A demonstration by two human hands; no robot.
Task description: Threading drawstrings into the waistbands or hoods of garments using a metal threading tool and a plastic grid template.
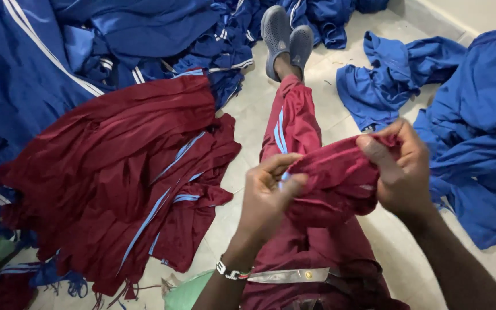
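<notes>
Two bare hands grip one bunched maroon fabric garment (334, 178), held up over the person's lap. The left hand (268, 192) pinches the near-left edge of that garment between thumb and curled fingers, closed tight on the cloth; a beaded bracelet (231, 272) circles its wrist. The right hand (403, 169) clamps the garment's upper right edge, thumb pressed over the fold, fingers wrapped behind it. Below the garment lies a pair of metal scissors (294, 276) across the lap, just under the left wrist. Beyond the garment, the person's outstretched legs in maroon trousers with light-blue side stripes (291, 123) end in grey perforated clogs (285, 37) on the pale tiled floor (248, 115). Left of the garment spreads a heap of maroon striped cloth pieces (121, 178), touching a large pile of blue garments with white stripes (58, 51) behind it. Right of the garment sit more crumpled blue fabric pieces (466, 132), near the right hand.
</notes>
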